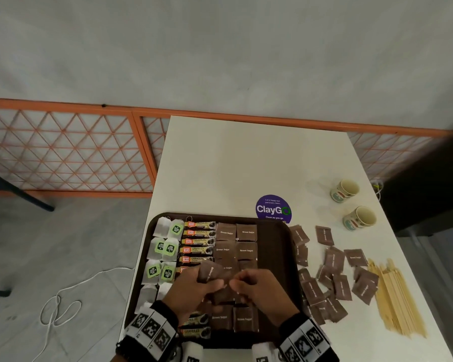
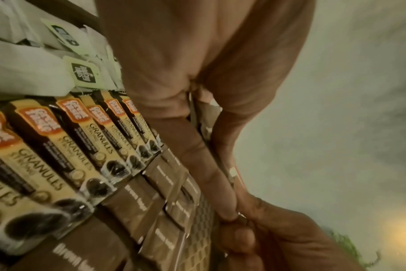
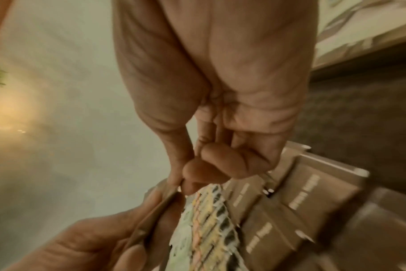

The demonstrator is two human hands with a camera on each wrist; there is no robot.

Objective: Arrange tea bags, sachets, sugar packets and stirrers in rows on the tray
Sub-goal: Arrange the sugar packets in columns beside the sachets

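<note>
A dark brown tray (image 1: 280,257) holds columns of white tea bags (image 1: 165,246), coffee sachets (image 1: 199,241) and brown sugar packets (image 1: 236,241). Above the tray's near middle, my left hand (image 1: 215,282) grips a small bunch of brown sugar packets (image 1: 210,273). My right hand (image 1: 237,284) meets it and pinches one packet (image 3: 155,210) of that bunch between thumb and forefinger. The left wrist view shows the sachet row (image 2: 65,155) and sugar packets (image 2: 165,183) lying below the left hand (image 2: 230,210). My hands hide the middle of the sugar columns.
Several loose brown sugar packets (image 1: 335,278) lie scattered on the white table (image 1: 246,158) right of the tray. Wooden stirrers (image 1: 395,299) are piled at the far right. Two cups (image 1: 347,190) (image 1: 360,218) and a purple sticker (image 1: 272,209) sit behind.
</note>
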